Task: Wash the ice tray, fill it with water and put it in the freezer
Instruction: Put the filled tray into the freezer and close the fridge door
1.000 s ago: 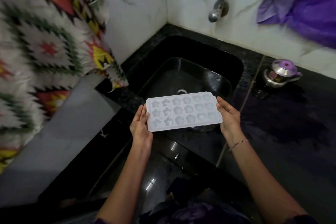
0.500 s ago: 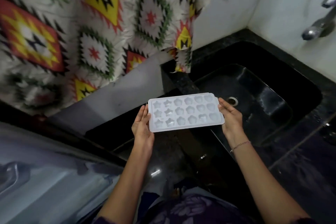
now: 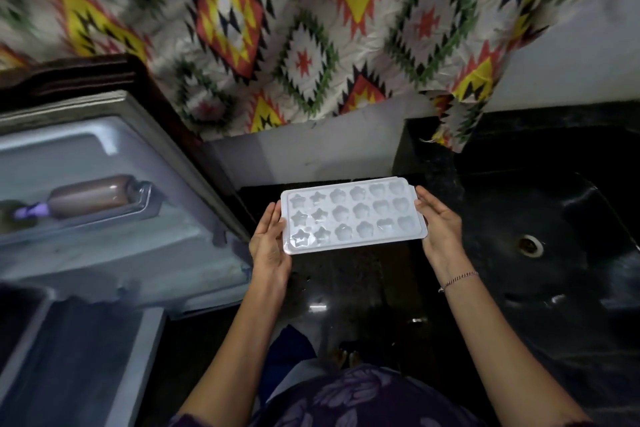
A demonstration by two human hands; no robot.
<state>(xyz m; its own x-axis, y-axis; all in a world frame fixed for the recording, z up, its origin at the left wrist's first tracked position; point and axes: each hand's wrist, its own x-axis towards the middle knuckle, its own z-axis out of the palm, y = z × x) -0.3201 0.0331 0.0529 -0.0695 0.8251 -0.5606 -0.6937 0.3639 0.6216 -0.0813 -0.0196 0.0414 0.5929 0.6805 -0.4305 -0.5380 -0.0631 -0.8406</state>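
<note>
The ice tray [image 3: 353,215] hangs level in the air between the two hands, its star, flower and heart cells facing up. The left hand [image 3: 272,246] lies flat against one short end and the right hand [image 3: 440,225] against the other. The fingers [image 3: 273,218] of both are straight and close together, pressing and propping the tray and not curled round it. The cells glint, but whether they hold water cannot be told for certain.

Beyond the left fingers stands an open fridge door [image 3: 104,218] with a bottle [image 3: 93,196] lying in its shelf. Beyond the right fingers is the black sink [image 3: 502,204] set in the dark bench [image 3: 426,149]. A patterned cloth [image 3: 311,28] hangs past the fingertips.

Judging by the task, the tray is on its way to the freezer, which is not in view. The hold is the weak point. Nothing clamps the tray, so if either palm eases off, that end could drop. A small tilt toward either set of fingers would probably spill any water from the shallow cells onto the floor. A bump against the door's edge beside the left fingers would likely do the same. A soft tray might also bow under the squeeze.
</note>
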